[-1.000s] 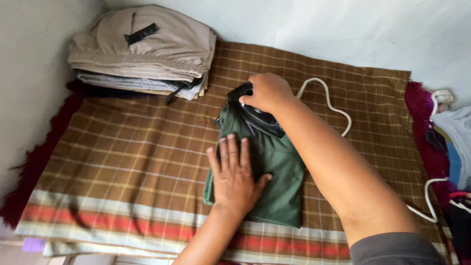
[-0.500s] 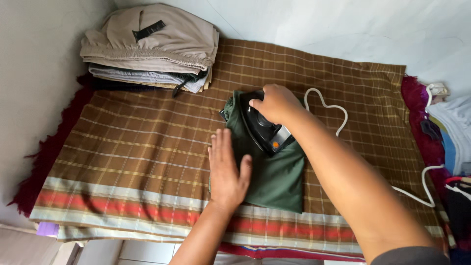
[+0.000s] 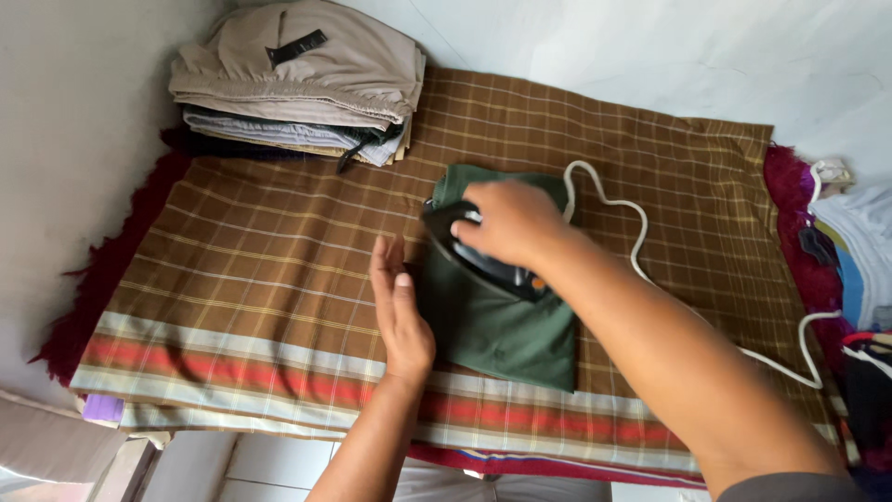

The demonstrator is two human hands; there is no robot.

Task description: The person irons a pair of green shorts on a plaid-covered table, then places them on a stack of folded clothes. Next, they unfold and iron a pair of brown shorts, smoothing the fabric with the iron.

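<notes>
Soft, even daylight fills the scene, brightest on the pale wall at the far right and dimmer toward the near left corner. Shadows are faint: a soft one lies under the right hand on the green folded garment, another beneath the stack of folded clothes at the far left. No glare shows. The checked cloth is sharp; the near forearm is slightly blurred. Straight edges bow a little toward the corners.

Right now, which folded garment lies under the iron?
The dark green one, alone in the middle of the plaid cloth. The right hand holds the iron on it; the beige and grey ones are stacked far left.
</notes>
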